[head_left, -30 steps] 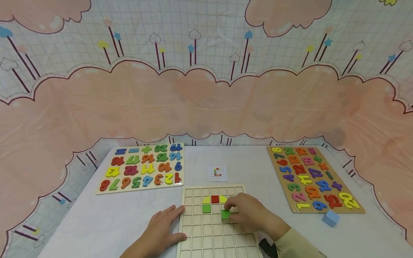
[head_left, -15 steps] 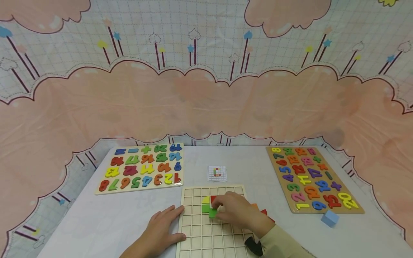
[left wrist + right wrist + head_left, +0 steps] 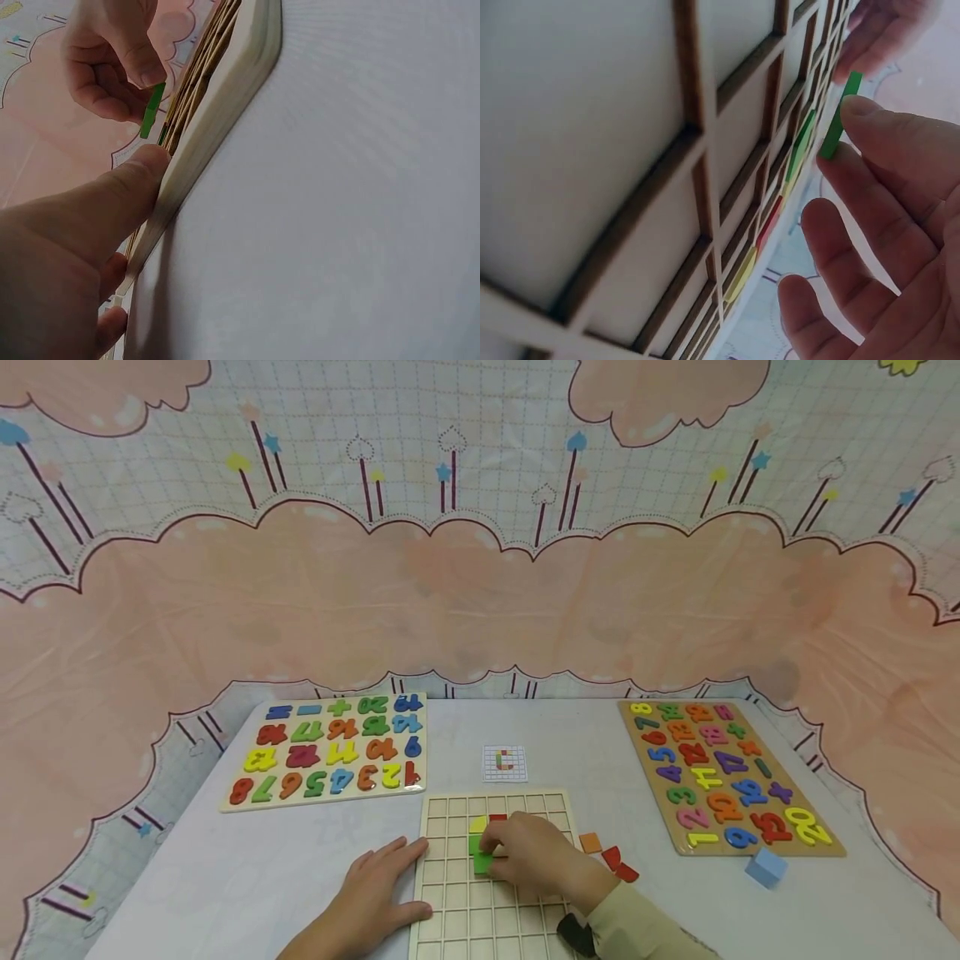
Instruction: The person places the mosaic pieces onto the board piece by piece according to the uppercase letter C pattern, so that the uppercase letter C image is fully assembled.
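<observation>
Green square tile [image 3: 482,864], pinched
I see the right hand [image 3: 536,853] hold it; the left hand [image 3: 377,883], fingers spread, touches the pale wooden grid board [image 3: 457,897].

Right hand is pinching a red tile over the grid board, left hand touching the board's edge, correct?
No, the tile is green, as the right wrist view shows; the right hand pinches it over the grid board, the left hand touching its edge.

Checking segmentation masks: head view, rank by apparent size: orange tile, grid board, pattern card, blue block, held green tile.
Grid board
Pattern card, blue block: too close to rank
Orange tile, green tile: unsure, green partly hidden
</observation>
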### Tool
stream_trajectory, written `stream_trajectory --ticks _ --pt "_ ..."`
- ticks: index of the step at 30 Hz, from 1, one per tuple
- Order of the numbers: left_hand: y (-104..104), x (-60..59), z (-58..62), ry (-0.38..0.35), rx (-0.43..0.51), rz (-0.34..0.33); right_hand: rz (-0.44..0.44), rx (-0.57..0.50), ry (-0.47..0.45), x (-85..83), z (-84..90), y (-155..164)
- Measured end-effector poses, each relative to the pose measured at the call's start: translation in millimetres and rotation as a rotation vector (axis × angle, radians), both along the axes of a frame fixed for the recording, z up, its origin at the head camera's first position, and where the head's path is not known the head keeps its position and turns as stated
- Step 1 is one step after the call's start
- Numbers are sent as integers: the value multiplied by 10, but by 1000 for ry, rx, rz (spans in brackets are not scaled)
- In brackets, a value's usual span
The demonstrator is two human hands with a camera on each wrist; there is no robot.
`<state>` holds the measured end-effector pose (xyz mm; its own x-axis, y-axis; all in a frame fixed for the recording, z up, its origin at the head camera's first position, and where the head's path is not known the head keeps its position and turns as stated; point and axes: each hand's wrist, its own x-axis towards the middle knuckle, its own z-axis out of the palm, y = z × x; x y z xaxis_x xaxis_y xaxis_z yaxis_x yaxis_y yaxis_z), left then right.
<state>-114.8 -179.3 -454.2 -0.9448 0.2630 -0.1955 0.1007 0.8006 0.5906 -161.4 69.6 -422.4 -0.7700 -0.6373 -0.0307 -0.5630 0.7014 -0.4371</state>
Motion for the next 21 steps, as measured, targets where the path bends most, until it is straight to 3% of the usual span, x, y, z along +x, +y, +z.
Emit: stream_trajectory --ticks 21 --pt "2 23 2 28 9 0 23 60 86 19 -1 -69"
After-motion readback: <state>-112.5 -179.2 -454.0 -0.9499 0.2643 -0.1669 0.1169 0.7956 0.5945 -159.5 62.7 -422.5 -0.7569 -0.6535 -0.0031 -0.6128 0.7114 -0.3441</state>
